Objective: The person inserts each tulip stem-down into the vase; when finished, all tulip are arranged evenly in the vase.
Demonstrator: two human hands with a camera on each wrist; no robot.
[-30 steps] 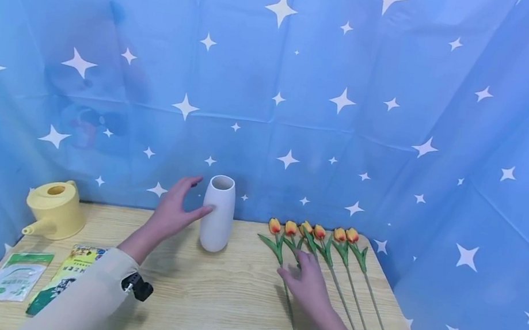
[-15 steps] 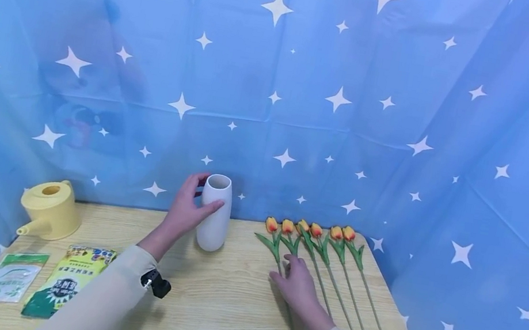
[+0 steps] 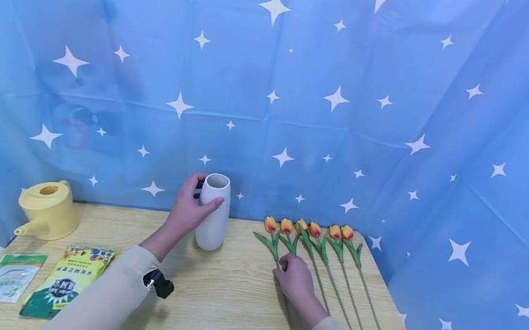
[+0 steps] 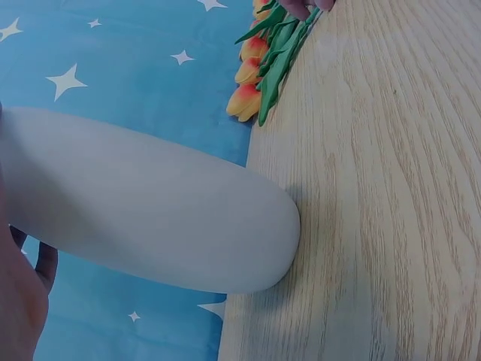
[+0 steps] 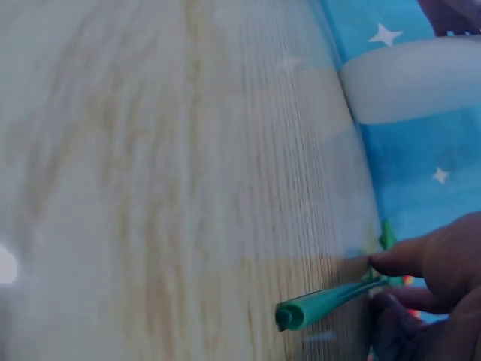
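Note:
A tall white vase (image 3: 212, 225) stands upright near the back of the wooden table. My left hand (image 3: 186, 209) grips its upper part, thumb across the front and fingers around the far side. The left wrist view shows the vase (image 4: 158, 203) large, with part of the left hand (image 4: 21, 304) at its side. To the right lie several orange-yellow artificial tulips in a row. My right hand (image 3: 298, 281) pinches the stem of the leftmost tulip (image 3: 270, 224) just below its leaves. In the right wrist view, thumb and fingers meet around that green stem (image 5: 323, 307).
A yellow watering can (image 3: 49, 211) sits at the back left. In front of it lie a white-and-green packet (image 3: 8, 278) and a yellow-green bag (image 3: 69, 281). Other tulips (image 3: 346, 232) extend toward the right edge. A blue star-patterned curtain (image 3: 275, 102) hangs behind the table.
My left hand has moved right onto the vase and now holds it. My right hand has shifted slightly left and down, its fingers closing on the leftmost tulip's stem. The view has drifted slightly.

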